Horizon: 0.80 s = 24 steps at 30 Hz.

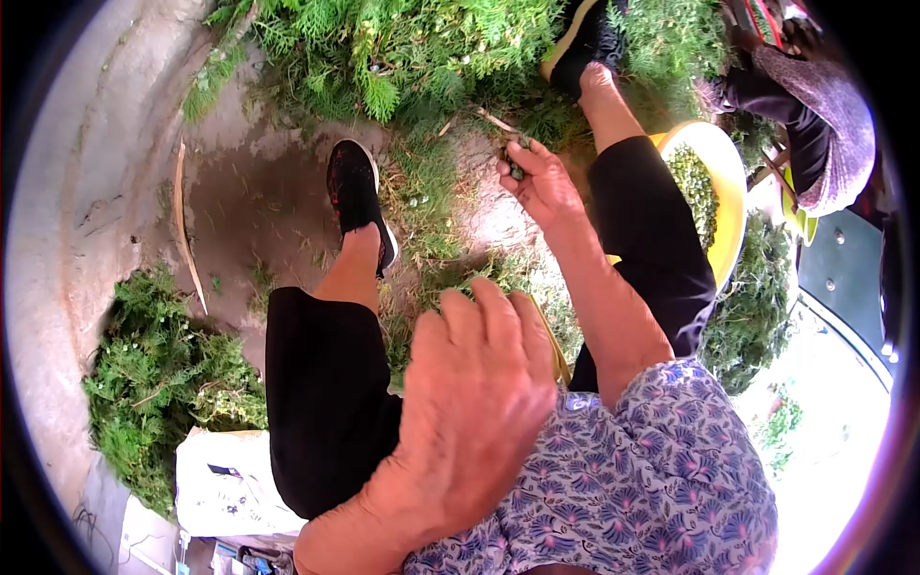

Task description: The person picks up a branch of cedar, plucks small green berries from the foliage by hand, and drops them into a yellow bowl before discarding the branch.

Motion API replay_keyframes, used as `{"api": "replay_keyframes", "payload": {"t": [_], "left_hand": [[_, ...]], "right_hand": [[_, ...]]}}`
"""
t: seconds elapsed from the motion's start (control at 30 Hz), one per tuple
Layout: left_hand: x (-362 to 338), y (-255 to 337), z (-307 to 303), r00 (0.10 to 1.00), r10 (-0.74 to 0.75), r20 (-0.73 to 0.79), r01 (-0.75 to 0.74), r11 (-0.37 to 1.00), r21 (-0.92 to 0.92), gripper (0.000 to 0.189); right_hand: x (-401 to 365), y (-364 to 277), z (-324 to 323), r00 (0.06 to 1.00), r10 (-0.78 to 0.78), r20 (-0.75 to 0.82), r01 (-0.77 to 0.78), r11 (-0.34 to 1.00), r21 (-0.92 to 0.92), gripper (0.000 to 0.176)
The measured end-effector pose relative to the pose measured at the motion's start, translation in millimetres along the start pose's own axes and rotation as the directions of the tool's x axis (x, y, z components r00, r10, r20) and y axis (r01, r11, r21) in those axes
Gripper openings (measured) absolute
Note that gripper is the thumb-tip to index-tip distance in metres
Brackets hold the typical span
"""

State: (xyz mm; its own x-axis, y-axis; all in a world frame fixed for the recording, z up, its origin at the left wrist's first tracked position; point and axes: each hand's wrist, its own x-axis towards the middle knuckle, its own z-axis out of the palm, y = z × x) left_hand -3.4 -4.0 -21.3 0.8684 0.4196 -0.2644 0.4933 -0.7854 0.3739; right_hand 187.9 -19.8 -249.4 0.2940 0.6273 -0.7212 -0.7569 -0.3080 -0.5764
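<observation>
My right hand (548, 187) is stretched out over the ground between my feet. Its thumb and fingers are closed on a few small, round green cones (517, 172). My left hand (479, 374) is raised close to the camera in front of my lap, its back toward me. Its fingers are curled and lie together; the fingertips and anything in them are hidden. Beyond my right hand lies a big heap of feathery evergreen branches (412, 48). A yellow tub (733, 192) holding many small green pieces stands beside my right leg.
Another pile of evergreen branches (163, 364) lies at the left, by a white sack (235, 479). A long bare stick (182, 225) rests on the concrete. At the upper right sits another person in a purple-grey top (839, 125). More greenery (747, 307) lies below the tub.
</observation>
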Motion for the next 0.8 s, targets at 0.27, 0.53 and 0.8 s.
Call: {"api": "replay_keyframes", "payload": {"t": [0.27,0.53,0.8], "left_hand": [[0.1,16.9,13.9,0.983,0.179,0.026,-0.181,0.979,0.091,0.01],[-3.2,29.8,1.1,0.96,0.19,0.206,-0.206,0.976,0.062,0.024],[-7.7,35.2,15.1,0.971,0.202,0.131,-0.218,0.969,0.117,0.012]], "right_hand": [[-116.7,-107.0,-20.1,0.822,-0.559,-0.108,0.444,0.748,-0.494,0.023],[-137.2,-169.1,-171.2,0.652,-0.75,0.114,-0.167,-0.288,-0.943,0.04],[-66.4,-7.0,-15.0,0.95,-0.292,0.106,0.244,0.489,-0.837,0.015]]}}
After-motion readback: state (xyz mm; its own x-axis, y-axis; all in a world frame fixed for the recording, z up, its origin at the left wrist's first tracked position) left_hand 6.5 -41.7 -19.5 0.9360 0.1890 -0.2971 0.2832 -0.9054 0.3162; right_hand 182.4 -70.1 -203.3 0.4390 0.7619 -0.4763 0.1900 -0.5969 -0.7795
